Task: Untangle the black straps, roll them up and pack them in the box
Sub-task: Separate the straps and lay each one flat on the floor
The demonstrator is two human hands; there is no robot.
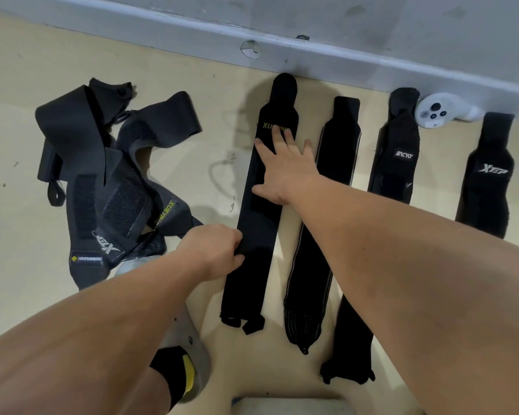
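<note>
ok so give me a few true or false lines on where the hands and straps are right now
1. The right hand lies flat on the XUEYING strap. True.
2. The left hand holds nothing. False: it grips that strap's left edge.
3. A tangled pile of straps lies left of the straightened ones. True.
4. The white controller sits on the tangled pile. False: it lies by the wall, far right.

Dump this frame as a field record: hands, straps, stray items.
left hand: pinches left edge of XUEYING strap
right hand: open, pressing flat on same strap
striped strap: flat, right of it
tangled pile: far left, unsorted
controller: white, top right of view
rolled straps: none visible
</note>
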